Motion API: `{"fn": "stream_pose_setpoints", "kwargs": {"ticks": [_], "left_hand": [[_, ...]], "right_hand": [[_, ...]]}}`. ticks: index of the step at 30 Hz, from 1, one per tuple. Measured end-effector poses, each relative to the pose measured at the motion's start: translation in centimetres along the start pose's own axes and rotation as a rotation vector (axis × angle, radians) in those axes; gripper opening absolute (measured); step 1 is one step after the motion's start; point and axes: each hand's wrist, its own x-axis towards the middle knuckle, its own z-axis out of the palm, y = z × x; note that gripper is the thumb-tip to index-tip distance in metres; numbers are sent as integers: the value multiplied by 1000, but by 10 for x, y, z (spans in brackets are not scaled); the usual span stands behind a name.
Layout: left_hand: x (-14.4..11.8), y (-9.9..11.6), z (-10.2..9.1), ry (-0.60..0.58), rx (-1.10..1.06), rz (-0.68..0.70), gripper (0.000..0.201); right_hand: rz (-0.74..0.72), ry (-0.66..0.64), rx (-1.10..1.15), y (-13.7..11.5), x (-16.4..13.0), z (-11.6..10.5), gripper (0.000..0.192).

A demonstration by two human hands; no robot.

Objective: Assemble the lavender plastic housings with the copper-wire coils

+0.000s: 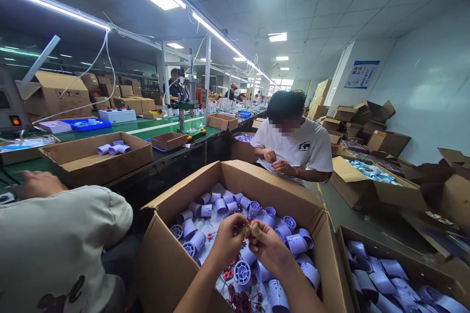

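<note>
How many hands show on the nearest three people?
5: own left hand and right hand over big box; upper hand, lower hand opposite; neighbour's hand far left, its pair hidden.

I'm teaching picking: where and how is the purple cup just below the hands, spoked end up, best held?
Probably grip the purple cup by its outer wall just under the rim, thumb and fingers opposite, coming from above: it is round, its spoked end faces up, and red parts crowd its left side in the picture.
</note>
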Motion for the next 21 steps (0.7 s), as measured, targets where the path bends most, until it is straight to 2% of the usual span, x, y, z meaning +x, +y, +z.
{"fn": "stream_pose_setpoints", "kwargs": {"ticks": [4, 12, 18, 21], "left_hand": [[-1, -2, -3, 13, -11, 38, 7], [-3, -5, -14, 17, 10, 228, 10], [-2, -2, -24, -70, 9, 213, 10], [0, -4, -31, -106, 12, 166, 8]], "right_hand": [[47, -15, 8, 1, -5, 8, 43], [116, -82, -22, 1, -9, 10, 49], [134, -144, -214, -1, -10, 10, 52], [74, -140, -313, -2, -11, 13, 51]]}}
